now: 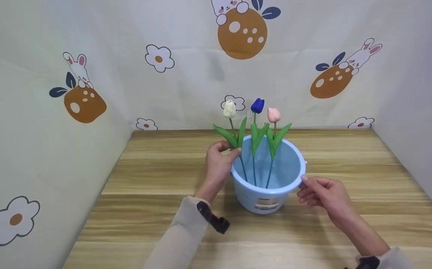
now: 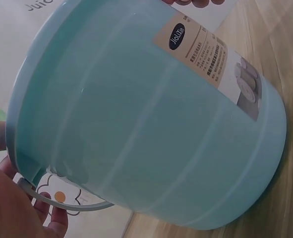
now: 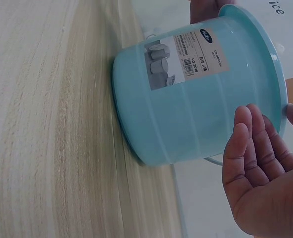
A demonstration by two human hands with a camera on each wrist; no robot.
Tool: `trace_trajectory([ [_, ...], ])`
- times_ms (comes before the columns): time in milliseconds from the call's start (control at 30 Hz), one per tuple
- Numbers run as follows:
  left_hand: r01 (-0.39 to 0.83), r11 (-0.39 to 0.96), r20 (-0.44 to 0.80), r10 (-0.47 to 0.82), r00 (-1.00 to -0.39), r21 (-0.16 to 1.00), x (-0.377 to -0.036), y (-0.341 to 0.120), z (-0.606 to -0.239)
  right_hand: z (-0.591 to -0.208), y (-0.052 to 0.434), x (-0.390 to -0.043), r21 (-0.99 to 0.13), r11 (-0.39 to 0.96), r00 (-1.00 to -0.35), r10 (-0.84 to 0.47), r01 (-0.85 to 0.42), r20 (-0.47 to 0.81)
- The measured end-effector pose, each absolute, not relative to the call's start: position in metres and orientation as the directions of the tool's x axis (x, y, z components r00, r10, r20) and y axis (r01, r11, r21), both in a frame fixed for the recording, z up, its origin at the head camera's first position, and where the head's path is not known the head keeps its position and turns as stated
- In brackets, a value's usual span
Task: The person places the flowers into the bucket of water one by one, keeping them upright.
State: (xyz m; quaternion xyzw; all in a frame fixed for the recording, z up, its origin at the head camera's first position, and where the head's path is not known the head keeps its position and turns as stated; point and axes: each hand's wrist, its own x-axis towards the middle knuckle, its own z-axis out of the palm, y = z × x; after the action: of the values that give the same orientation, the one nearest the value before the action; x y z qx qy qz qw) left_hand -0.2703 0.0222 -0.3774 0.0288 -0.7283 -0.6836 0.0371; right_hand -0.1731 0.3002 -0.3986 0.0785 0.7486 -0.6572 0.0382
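Observation:
A light blue plastic bucket (image 1: 243, 194) stands upright, its base right at the wooden table. Inside it lean three tulips on green stems: a white tulip (image 1: 229, 109), a blue tulip (image 1: 257, 106) and a pink tulip (image 1: 274, 115). My left hand (image 1: 219, 161) grips the bucket's left rim, beside the white tulip's leaves. On the opposite side, my right hand (image 1: 326, 194) pinches the rim between thumb and fingers. The right wrist view shows its fingers (image 3: 258, 153) along the outer wall. Near the left hand hangs the bucket's thin handle (image 2: 79, 207).
The wood-grain table (image 1: 156, 179) extends around the bucket. Behind and to both sides rises a pale cloth backdrop (image 1: 186, 89) printed with rabbits, oranges and flowers. A paper label (image 3: 186, 57) is stuck on the bucket's near side.

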Motion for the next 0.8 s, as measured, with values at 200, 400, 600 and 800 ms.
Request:
trace_trajectory([
  [200, 0.009, 0.086, 0.018, -0.110, -0.994, 0.996, -0.2731, 0.0237, -0.3797, -0.3990, 0.2998, -0.1729, -0.979, 0.119, -0.985, 0.069, 0.163, -0.156],
  [400, 0.019, 0.157, 0.042, -0.149, -0.988, 0.987, -0.2744, 0.0244, -0.3822, -0.3994, 0.2985, -0.1718, -0.981, 0.111, -0.986, 0.071, 0.156, -0.149],
  [600, 0.045, 0.183, 0.073, -0.151, -0.986, 0.982, -0.2749, 0.0240, -0.3823, -0.4002, 0.2982, -0.1711, -0.983, 0.096, -0.986, 0.075, 0.154, -0.147],
  [800, 0.023, 0.180, 0.049, -0.141, -0.989, 0.983, -0.2747, 0.0241, -0.3800, -0.3996, 0.2984, -0.1713, -0.980, 0.101, -0.984, 0.078, 0.169, -0.161],
])
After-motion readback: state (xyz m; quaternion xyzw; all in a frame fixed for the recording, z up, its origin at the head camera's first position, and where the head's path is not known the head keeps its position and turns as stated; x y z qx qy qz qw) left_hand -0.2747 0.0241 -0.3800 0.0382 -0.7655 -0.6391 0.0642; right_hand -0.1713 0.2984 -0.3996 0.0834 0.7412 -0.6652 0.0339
